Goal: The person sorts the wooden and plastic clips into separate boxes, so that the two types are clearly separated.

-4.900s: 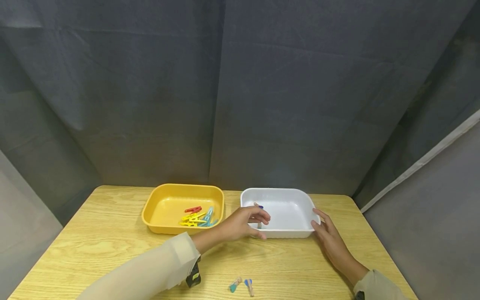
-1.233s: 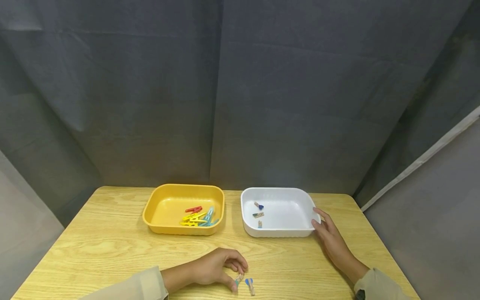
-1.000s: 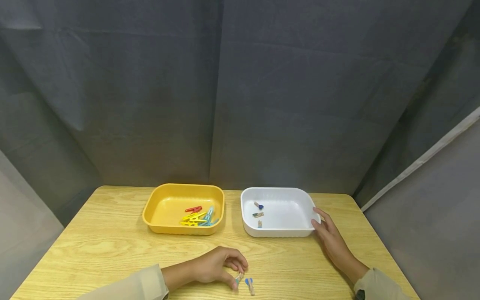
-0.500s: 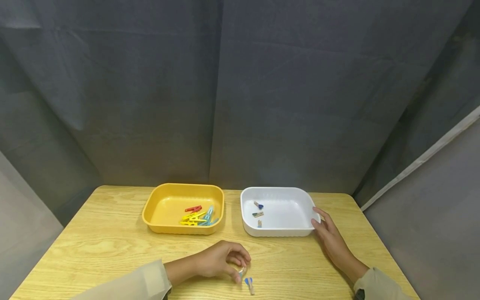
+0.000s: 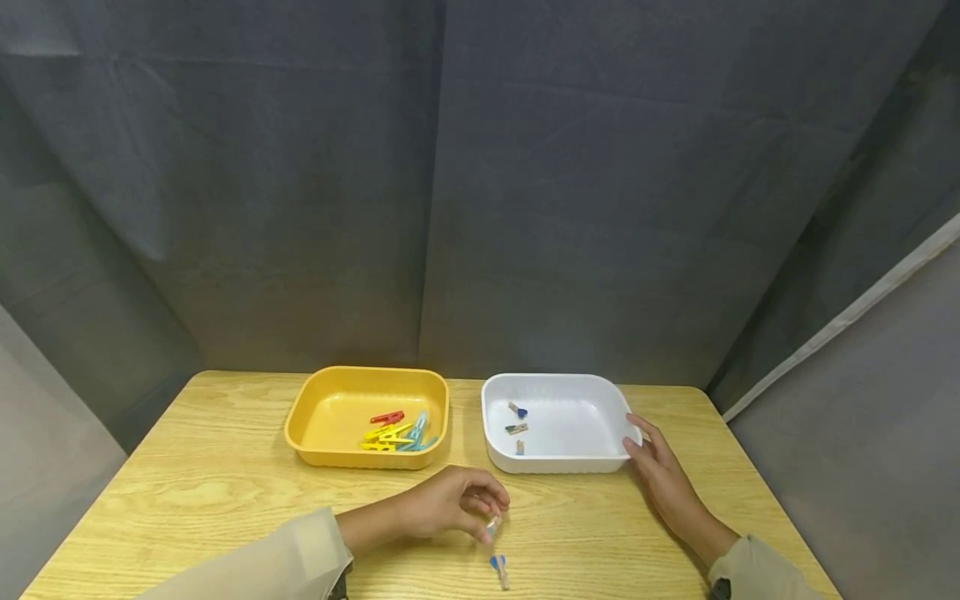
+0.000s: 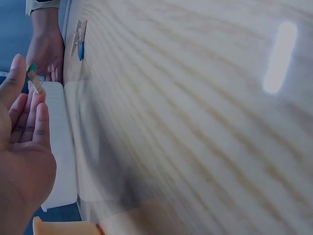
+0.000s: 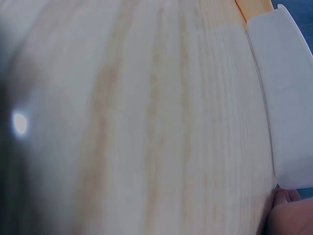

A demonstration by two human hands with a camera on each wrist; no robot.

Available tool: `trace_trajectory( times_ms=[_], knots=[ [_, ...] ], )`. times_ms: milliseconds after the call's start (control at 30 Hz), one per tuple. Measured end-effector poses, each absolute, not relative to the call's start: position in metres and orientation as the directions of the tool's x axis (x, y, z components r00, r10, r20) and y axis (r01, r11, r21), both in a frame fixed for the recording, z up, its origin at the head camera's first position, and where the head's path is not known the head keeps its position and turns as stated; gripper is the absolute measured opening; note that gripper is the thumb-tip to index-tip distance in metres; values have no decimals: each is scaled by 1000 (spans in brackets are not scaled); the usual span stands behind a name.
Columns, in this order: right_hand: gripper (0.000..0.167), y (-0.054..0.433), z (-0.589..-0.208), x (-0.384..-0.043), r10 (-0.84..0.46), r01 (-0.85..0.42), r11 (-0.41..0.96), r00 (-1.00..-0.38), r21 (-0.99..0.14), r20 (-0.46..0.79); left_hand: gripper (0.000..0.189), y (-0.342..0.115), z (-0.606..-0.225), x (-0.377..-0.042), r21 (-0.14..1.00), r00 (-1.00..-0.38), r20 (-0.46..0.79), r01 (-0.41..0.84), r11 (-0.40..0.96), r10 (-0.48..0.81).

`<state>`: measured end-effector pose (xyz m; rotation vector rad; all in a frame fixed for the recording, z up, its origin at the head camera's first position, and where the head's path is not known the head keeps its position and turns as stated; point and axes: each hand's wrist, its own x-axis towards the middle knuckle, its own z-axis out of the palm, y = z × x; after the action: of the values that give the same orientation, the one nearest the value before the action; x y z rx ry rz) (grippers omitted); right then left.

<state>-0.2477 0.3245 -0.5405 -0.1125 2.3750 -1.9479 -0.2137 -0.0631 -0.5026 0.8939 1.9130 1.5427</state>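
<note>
My left hand (image 5: 446, 504) pinches a small wooden clothespin (image 5: 492, 525) between thumb and fingers, above the table. In the left wrist view the green decoration on this clothespin (image 6: 34, 80) shows at the fingertips. Just below, towards the table's front, lies another wooden clothespin (image 5: 500, 572) with a blue heart. My right hand (image 5: 663, 479) grips the right end of a white tray (image 5: 558, 465), thumb outside and fingers at the rim. Inside that tray, near its left side, lie three small wooden clothespins (image 5: 517, 429). In the right wrist view only part of the right hand (image 7: 293, 218) shows.
A yellow tray (image 5: 318, 457) stands to the left of the white one. It holds red, yellow and light-blue plastic clothespins (image 5: 393, 437). Both trays sit near the back edge of the wooden table (image 5: 187, 500), with a dark grey curtain (image 5: 322, 208) behind.
My left hand came from the white tray to the green clothespin on the table, took it, and has lifted it forward and right. The right hand stays at the tray.
</note>
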Motion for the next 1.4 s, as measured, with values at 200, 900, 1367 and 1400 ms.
trace_trajectory(
  times_ms=[200, 900, 1367, 1400],
  knots=[
    [62, 325, -542, -248, -104, -14, 185, -995, -983, -6, 49, -59, -498, -218, 974, -650, 9, 177, 140, 760],
    [63, 323, -539, -248, -85, 6, 211, -996, -977, -25, 45, -36, -475, -241, 949, -690, 106, 285, 135, 716],
    [62, 322, -539, -249, -74, 13, 207, -997, -978, -29, 42, -17, -470, -261, 941, -736, 135, 305, 145, 664],
    [62, 322, -539, -249, -75, 14, 206, -997, -979, -30, 42, -16, -470, -262, 940, -739, 138, 308, 148, 659]
  ],
)
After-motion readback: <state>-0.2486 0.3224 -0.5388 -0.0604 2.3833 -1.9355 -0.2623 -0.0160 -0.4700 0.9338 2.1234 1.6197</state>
